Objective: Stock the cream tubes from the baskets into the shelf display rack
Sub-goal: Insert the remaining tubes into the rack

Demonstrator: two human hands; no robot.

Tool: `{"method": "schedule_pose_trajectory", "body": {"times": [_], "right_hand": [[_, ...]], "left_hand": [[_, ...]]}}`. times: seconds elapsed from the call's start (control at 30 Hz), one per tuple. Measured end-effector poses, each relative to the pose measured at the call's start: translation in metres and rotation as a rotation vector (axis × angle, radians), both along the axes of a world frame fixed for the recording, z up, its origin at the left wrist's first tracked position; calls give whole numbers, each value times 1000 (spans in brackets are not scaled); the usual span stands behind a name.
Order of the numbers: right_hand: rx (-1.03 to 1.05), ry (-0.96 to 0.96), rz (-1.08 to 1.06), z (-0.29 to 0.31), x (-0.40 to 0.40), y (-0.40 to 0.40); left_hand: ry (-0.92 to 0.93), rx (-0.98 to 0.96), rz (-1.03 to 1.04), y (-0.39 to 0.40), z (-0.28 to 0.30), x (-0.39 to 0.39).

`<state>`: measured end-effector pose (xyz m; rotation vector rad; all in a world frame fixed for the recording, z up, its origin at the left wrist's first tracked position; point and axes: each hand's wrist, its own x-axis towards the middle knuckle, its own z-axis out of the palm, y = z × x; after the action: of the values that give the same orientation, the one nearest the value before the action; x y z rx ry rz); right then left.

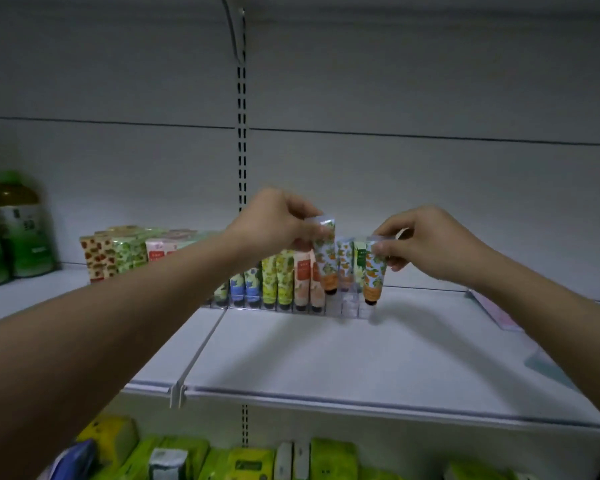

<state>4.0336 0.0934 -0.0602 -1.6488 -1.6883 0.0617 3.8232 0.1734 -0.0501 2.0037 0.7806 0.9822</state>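
Basically both hands pinch orange-print cream tubes by the flat crimped top, cap down: left hand [274, 220] on one tube [326, 261], right hand [426, 244] on another [374, 271], both just above the clear display rack [347, 311]. Tubes look light, soft-walled and glossy; the stiff crimp looks like the safest hold.

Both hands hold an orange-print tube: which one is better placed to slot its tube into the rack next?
Probably the right hand: its tube hangs cap-down, lower, over the clear rack's empty end slots. The left hand's tube sits higher.
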Motion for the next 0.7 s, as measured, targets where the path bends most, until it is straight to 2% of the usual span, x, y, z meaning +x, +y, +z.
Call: {"method": "schedule_pose_trajectory", "body": {"times": [0.1,0.5,0.7], "right_hand": [[20,-45,-41,11,16,20],[61,-101,-94,13,52,73],[74,-65,-82,7,58,88]], "left_hand": [[-35,-16,29,22,10,27],[294,245,213,85,5,96],[387,271,270,107,1,117]]}}
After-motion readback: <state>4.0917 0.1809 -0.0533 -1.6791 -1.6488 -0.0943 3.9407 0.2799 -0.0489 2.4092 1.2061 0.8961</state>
